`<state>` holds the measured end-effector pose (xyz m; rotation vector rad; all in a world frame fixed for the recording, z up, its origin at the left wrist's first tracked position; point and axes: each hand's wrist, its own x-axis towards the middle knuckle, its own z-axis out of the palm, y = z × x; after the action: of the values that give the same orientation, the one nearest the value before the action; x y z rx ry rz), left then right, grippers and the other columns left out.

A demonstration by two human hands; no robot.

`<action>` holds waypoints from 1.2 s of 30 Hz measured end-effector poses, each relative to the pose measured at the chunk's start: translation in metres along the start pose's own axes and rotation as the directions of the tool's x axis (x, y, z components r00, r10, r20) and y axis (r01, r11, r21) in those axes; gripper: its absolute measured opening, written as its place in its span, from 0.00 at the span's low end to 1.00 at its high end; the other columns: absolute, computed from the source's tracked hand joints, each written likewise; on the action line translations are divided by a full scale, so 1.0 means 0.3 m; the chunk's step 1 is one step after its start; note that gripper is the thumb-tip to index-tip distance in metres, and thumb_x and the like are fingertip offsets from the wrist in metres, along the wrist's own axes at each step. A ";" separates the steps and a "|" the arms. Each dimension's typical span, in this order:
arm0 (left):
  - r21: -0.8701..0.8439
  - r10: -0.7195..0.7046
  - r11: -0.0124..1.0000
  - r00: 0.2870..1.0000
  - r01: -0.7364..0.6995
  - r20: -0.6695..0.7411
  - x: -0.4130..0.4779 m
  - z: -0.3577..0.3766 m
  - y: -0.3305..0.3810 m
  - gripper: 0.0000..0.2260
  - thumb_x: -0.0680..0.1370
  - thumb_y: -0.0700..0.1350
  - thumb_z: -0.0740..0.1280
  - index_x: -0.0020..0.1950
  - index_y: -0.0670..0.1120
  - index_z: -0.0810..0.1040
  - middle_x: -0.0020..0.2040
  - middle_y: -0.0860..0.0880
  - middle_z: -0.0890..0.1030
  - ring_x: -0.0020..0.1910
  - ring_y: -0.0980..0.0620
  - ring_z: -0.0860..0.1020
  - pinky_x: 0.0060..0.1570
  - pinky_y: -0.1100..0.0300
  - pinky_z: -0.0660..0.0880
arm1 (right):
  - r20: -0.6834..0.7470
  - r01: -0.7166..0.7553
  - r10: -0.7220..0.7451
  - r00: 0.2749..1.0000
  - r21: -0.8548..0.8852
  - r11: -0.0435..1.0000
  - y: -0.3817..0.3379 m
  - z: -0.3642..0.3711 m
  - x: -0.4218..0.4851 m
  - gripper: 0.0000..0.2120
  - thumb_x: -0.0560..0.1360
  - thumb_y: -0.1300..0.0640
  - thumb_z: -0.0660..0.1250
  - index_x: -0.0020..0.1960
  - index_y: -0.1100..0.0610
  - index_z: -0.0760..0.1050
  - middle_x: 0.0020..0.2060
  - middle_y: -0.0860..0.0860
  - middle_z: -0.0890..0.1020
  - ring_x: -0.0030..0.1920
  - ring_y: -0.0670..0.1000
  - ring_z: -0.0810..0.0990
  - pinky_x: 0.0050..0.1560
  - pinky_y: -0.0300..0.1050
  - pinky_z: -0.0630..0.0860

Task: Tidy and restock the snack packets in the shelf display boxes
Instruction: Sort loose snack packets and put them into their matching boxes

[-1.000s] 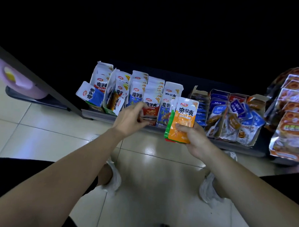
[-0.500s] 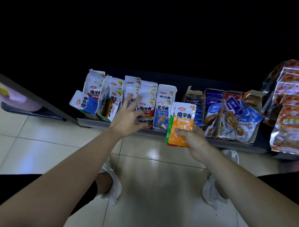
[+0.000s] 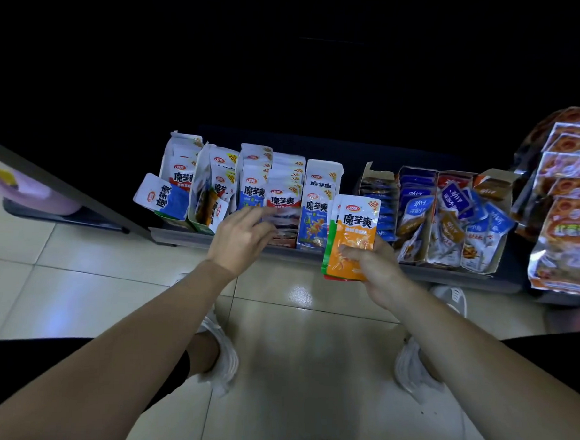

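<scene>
Now I'm mid-restock: my right hand (image 3: 374, 270) grips the orange packets (image 3: 352, 236), and my left hand (image 3: 239, 239), fingers straight, is at the red row (image 3: 284, 203). Next I'd part a slot.

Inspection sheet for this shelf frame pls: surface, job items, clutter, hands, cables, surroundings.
Surface: dark low shelf, lined with open display boxes.
Job's things: red packets stand upright in their box; orange packets are stacked in hand, off the shelf.
Clutter: blue-labelled packet tilted across the far-left box front; dark blue packets jumbled in the right boxes.
Grippers: left hand fingers extended and blurred, at the red packets; right hand grips the orange packets.
Cables: nothing seen.
Surroundings: tiled floor, white shoes, large orange bags at right.
</scene>
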<state>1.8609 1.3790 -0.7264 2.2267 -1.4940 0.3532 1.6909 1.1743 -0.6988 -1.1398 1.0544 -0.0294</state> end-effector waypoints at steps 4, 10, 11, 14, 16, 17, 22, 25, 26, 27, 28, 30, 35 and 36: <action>0.007 -0.041 0.999 0.995 0.040 0.096 0.030 -0.009 -0.005 0.03 0.77 0.42 0.72 0.44 0.44 0.81 0.68 0.44 0.77 0.65 0.41 0.74 0.58 0.45 0.74 | 0.004 -0.002 0.002 1.000 0.000 1.000 -0.002 0.000 0.000 0.16 0.71 0.66 0.74 0.55 0.53 0.77 0.52 0.52 0.85 0.53 0.54 0.84 0.60 0.56 0.78; -0.271 -0.459 0.825 0.868 0.496 0.189 0.030 -0.042 0.028 0.02 0.78 0.46 0.72 0.47 0.48 0.81 0.41 0.53 0.84 0.40 0.51 0.83 0.40 0.54 0.79 | 0.066 -0.005 0.002 0.998 0.058 0.998 -0.036 0.005 -0.004 0.15 0.72 0.68 0.73 0.55 0.55 0.78 0.52 0.53 0.86 0.52 0.55 0.84 0.53 0.54 0.81; -0.346 -0.527 0.747 0.822 0.569 0.215 0.039 -0.052 0.026 0.03 0.79 0.46 0.71 0.47 0.49 0.81 0.41 0.54 0.83 0.41 0.51 0.82 0.42 0.54 0.80 | 0.077 -0.008 0.003 0.997 0.069 0.998 -0.045 0.003 -0.005 0.15 0.72 0.68 0.73 0.55 0.54 0.78 0.50 0.53 0.86 0.51 0.55 0.85 0.49 0.51 0.81; -0.548 -0.639 0.541 0.735 0.638 0.225 0.093 -0.104 0.025 0.03 0.79 0.44 0.70 0.47 0.47 0.79 0.43 0.50 0.83 0.45 0.48 0.82 0.46 0.50 0.80 | 0.110 -0.011 -0.002 0.994 0.121 0.993 -0.068 0.002 -0.007 0.13 0.73 0.68 0.71 0.53 0.54 0.78 0.48 0.51 0.86 0.48 0.53 0.85 0.41 0.45 0.80; -0.643 -0.674 0.462 0.713 0.611 0.193 0.138 -0.153 0.031 0.02 0.80 0.41 0.69 0.48 0.45 0.77 0.45 0.45 0.83 0.47 0.47 0.82 0.46 0.51 0.79 | 0.129 -0.015 -0.004 0.992 0.144 0.990 -0.084 0.002 -0.012 0.13 0.74 0.68 0.70 0.54 0.53 0.78 0.48 0.52 0.86 0.49 0.53 0.85 0.42 0.46 0.80; -0.673 -0.679 0.443 0.712 0.592 0.178 0.159 -0.181 0.034 0.02 0.80 0.40 0.69 0.49 0.44 0.77 0.45 0.43 0.83 0.45 0.49 0.82 0.44 0.53 0.78 | 0.135 -0.018 -0.004 0.991 0.156 0.988 -0.092 0.000 -0.012 0.13 0.74 0.68 0.70 0.55 0.54 0.78 0.50 0.52 0.86 0.50 0.54 0.85 0.44 0.48 0.81; -0.707 -0.625 0.420 0.746 0.569 0.229 0.216 -0.296 0.023 0.01 0.82 0.40 0.66 0.52 0.44 0.76 0.41 0.52 0.84 0.38 0.52 0.82 0.34 0.58 0.77 | 0.177 -0.051 0.011 0.984 0.226 0.973 -0.142 -0.019 -0.015 0.15 0.76 0.66 0.66 0.60 0.53 0.76 0.56 0.56 0.84 0.55 0.58 0.83 0.54 0.56 0.79; -0.721 -0.555 0.359 0.757 0.593 0.346 0.210 -0.328 0.026 0.02 0.82 0.39 0.65 0.51 0.46 0.76 0.40 0.52 0.85 0.40 0.53 0.82 0.36 0.61 0.78 | 0.222 -0.069 0.009 0.975 0.266 0.961 -0.164 -0.021 -0.027 0.15 0.77 0.64 0.65 0.61 0.52 0.74 0.55 0.56 0.83 0.53 0.57 0.83 0.47 0.53 0.80; -0.726 -0.533 0.328 0.753 0.604 0.386 0.208 -0.329 0.034 0.03 0.82 0.38 0.65 0.51 0.45 0.76 0.39 0.53 0.84 0.40 0.55 0.82 0.37 0.62 0.79 | 0.238 -0.071 0.005 0.971 0.271 0.960 -0.168 -0.015 -0.033 0.14 0.77 0.64 0.64 0.61 0.52 0.74 0.54 0.56 0.84 0.52 0.57 0.83 0.46 0.53 0.80; -0.728 -0.520 0.293 0.742 0.620 0.423 0.206 -0.328 0.044 0.03 0.82 0.38 0.64 0.51 0.45 0.76 0.38 0.54 0.84 0.40 0.56 0.82 0.37 0.62 0.79 | 0.252 -0.072 0.002 0.968 0.269 0.960 -0.168 -0.007 -0.040 0.14 0.77 0.63 0.64 0.60 0.51 0.74 0.52 0.55 0.84 0.49 0.56 0.84 0.46 0.52 0.81; -0.735 -0.511 0.250 0.731 0.630 0.453 0.205 -0.325 0.056 0.03 0.82 0.38 0.64 0.51 0.44 0.76 0.37 0.54 0.84 0.40 0.56 0.82 0.37 0.62 0.79 | 0.270 -0.069 -0.005 0.963 0.262 0.963 -0.167 0.004 -0.048 0.13 0.77 0.63 0.64 0.60 0.51 0.75 0.51 0.55 0.84 0.48 0.55 0.84 0.46 0.52 0.81; -0.754 -0.521 0.155 0.701 0.638 0.487 0.205 -0.308 0.082 0.03 0.82 0.37 0.65 0.51 0.44 0.76 0.39 0.52 0.85 0.40 0.54 0.83 0.36 0.60 0.80 | 0.312 -0.067 -0.012 0.950 0.241 0.968 -0.160 0.029 -0.067 0.12 0.78 0.60 0.63 0.59 0.51 0.76 0.51 0.55 0.84 0.47 0.55 0.85 0.45 0.51 0.81; -0.688 -0.737 0.158 0.548 0.709 0.396 0.224 -0.218 0.161 0.05 0.76 0.39 0.74 0.44 0.46 0.79 0.38 0.46 0.86 0.38 0.36 0.84 0.37 0.38 0.81 | 0.451 -0.071 0.003 0.892 0.133 0.989 -0.153 0.077 -0.130 0.22 0.75 0.42 0.66 0.63 0.54 0.77 0.56 0.55 0.84 0.53 0.55 0.84 0.53 0.51 0.80; -0.662 -0.772 0.190 0.527 0.725 0.356 0.230 -0.200 0.172 0.07 0.74 0.41 0.76 0.42 0.48 0.79 0.38 0.45 0.85 0.39 0.36 0.84 0.38 0.37 0.81 | 0.455 -0.035 -0.020 0.890 0.111 0.993 -0.151 0.085 -0.138 0.23 0.73 0.44 0.69 0.64 0.55 0.77 0.56 0.55 0.84 0.53 0.55 0.84 0.52 0.51 0.81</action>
<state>1.8416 1.3353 -0.6328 1.8472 -0.1681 -0.4833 1.7073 1.1923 -0.6370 -0.9725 0.6267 0.1756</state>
